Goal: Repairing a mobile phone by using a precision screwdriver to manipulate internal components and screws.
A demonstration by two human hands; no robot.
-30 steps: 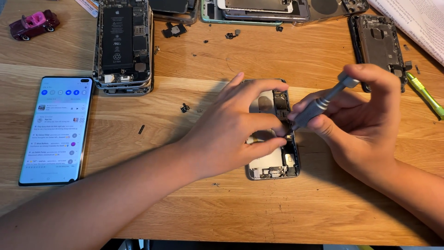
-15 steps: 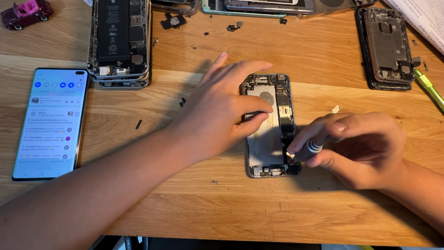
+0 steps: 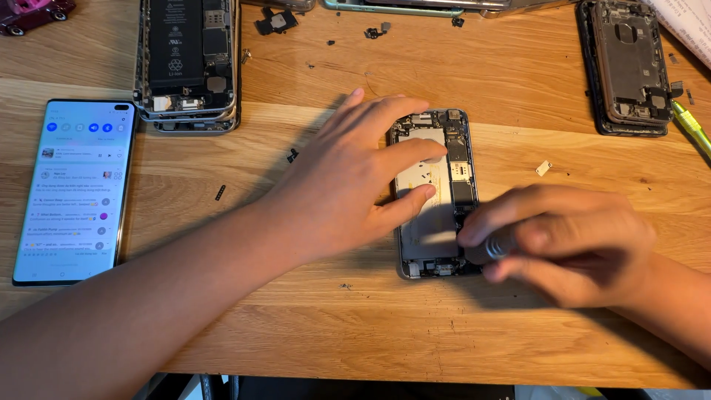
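Near the worktop's front edge the opened phone (image 3: 437, 194) lies with its long axis running front to back, the left hand (image 3: 355, 185) pressing spread fingers on its left side while the right hand (image 3: 570, 241) grips a screwdriver (image 3: 495, 246) at its lower right corner.

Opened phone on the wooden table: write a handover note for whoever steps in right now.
Left hand: flat on the opened grey phone chassis, fingers pressing its pale inner plate.
Right hand: closed around a dark-handled screwdriver, tip at the chassis's lower right edge.
Around: lit smartphone on the left, opened phone with black battery above it, another stripped phone frame at upper right, small loose parts on the wooden table.
Done: chassis open, battery out.
Left: work at the lower edge in progress.
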